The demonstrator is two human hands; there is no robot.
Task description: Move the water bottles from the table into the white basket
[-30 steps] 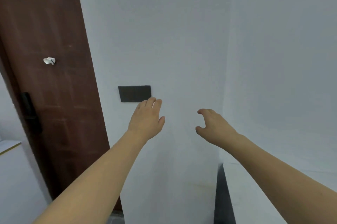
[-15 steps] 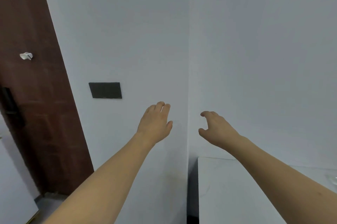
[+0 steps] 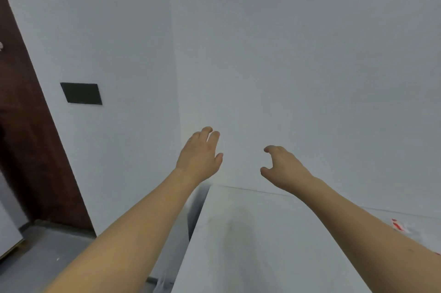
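Both of my arms reach forward toward a white wall corner. My left hand (image 3: 200, 154) is flat with the fingers together, holding nothing. My right hand (image 3: 282, 165) is curled loosely with thumb and fingers apart, also holding nothing. Below them lies a white table (image 3: 250, 240). At the table's right edge, just beyond my right forearm, a clear water bottle with a red and white label (image 3: 399, 226) peeks into view, mostly cut off. No white basket is in view.
A dark brown door (image 3: 28, 149) stands at the left, with a black wall plate (image 3: 81, 93) on the white wall beside it. Grey floor (image 3: 47, 252) shows at the lower left, beside the table's left edge.
The view has swung right and down: the door slid off to the left, more of the white table has come into sight, and the bottle's label appeared at the right. Both hands stay open.
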